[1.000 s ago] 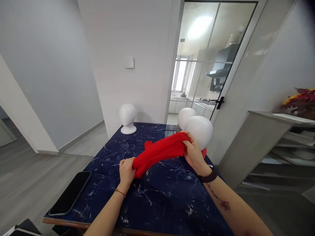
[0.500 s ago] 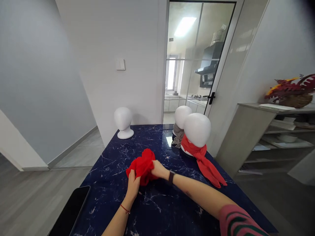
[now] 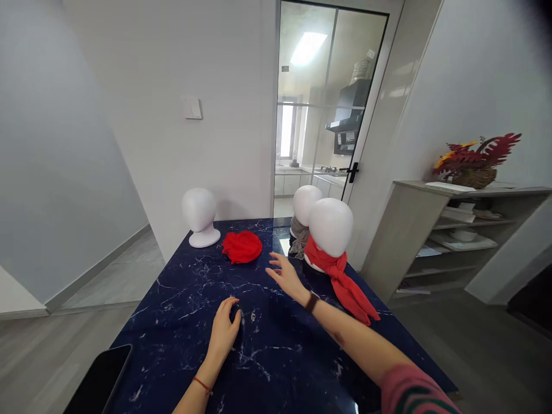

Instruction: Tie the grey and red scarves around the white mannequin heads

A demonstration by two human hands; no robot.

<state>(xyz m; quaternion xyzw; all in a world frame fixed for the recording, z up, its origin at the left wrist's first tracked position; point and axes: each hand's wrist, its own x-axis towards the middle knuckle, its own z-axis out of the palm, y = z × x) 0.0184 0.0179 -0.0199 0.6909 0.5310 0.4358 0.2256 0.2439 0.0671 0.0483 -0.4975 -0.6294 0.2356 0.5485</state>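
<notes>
Red cloth lies bunched mid-frame beside a mannequin head. Right hand hovers spread, empty; left hand rests curled, empty, on the table. Placement looks complete; regrasping needs forward reach.

I see a dark blue, white-veined marble-look table carrying, at its far left, a plain white foam mannequin head with a crumpled red cloth lying just beside it. At the far right stand two more: a white mannequin head with a grey scarf at the back and, just in front of it, a white mannequin head with a red scarf, whose knotted ends trail onto the tabletop. A flat black phone lies at the near left corner, and the left hand rests palm down, fingers loose, on the bare middle.
</notes>
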